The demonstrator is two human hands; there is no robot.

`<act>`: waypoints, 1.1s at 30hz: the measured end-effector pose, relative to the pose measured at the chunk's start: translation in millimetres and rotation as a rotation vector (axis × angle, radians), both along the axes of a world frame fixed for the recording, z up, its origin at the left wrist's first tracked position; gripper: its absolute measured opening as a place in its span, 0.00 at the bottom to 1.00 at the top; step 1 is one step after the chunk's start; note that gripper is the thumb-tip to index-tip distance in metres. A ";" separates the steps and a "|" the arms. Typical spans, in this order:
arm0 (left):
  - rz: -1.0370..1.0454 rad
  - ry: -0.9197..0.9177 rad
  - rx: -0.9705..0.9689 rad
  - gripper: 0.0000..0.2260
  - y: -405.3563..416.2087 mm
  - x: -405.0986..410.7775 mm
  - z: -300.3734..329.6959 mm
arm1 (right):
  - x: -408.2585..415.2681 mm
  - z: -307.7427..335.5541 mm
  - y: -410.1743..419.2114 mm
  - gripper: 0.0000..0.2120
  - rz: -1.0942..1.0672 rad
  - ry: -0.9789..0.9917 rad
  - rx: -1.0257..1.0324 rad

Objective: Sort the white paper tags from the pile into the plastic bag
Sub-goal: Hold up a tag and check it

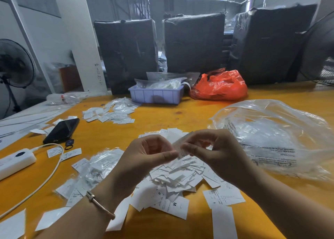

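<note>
While both hands hovered over the pile of white paper tags (179,175) at lower centre, I had them meeting at one small tag (181,145), blurred and partly translucent, possibly sleeved in clear film. My left hand (150,155) was curled, its thumb tip against the tag's left edge; my right hand (215,152) pinched the other side between thumb and forefinger. I judged that two-handed hold served to separate or check a single piece before committing it. The big clear plastic bag (274,135) lay crumpled at right of the frame, just beside my right hand, presumably so each drop stayed short; I could not tell where its mouth was. Film-wrapped tags (101,164) sat left of the pile, apparently kept apart, with another scatter (110,114) farther up. A phone (62,130) and a white power strip (15,161) lay at the left edge of the orange table (189,115).
</note>
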State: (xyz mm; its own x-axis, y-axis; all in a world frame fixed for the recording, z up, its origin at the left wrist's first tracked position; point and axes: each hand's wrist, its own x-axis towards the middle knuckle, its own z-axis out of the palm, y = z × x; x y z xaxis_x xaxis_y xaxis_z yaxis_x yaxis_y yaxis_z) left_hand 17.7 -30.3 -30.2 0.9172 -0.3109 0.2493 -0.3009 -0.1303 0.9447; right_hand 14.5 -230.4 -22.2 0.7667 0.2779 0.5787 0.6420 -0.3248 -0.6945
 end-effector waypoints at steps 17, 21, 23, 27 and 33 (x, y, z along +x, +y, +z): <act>0.031 -0.178 0.050 0.09 2.7 -4.0 1.1 | -12.7 22.8 -9.0 0.19 -0.077 -0.147 0.190; 0.020 -0.179 0.061 0.09 3.0 -3.2 0.1 | -14.1 18.8 -4.5 0.16 -0.123 -0.235 0.061; 0.013 -0.177 0.070 0.08 2.6 -3.0 -0.6 | -14.0 18.0 -4.4 0.15 -0.128 -0.263 0.021; -0.010 -0.185 0.084 0.07 2.0 -3.0 -1.0 | -12.6 16.8 -2.0 0.12 -0.139 -0.320 -0.069; -0.008 -0.185 0.081 0.10 2.6 -4.3 0.6 | -12.5 17.6 -6.3 0.11 -0.150 -0.362 -0.175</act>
